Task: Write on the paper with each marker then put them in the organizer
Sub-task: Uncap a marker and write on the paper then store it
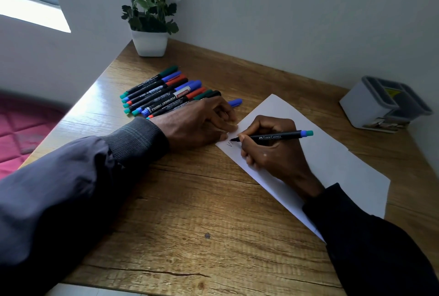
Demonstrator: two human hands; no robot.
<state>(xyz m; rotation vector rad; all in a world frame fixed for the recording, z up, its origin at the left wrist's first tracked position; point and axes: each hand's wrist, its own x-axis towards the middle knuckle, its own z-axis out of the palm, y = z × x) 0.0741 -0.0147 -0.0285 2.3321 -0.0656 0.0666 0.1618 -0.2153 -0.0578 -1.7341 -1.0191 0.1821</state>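
Wood-grain surface (190, 200) w/ paper (332, 165) toward its right edge. Tip on sheet: right hand (273, 151) pinches Faber-Castell marker (280, 136) low on barrel; left hand (202, 124), fingers flat, pins paper's corner. Marker prob. light, stiff, slick, so grip near tip. Organizer (370, 105) at far right corner.

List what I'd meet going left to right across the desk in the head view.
row of markers → blue cap → right hand gripping a marker over the paper → organizer. The left hand and plant overlap the row, so they are omitted.
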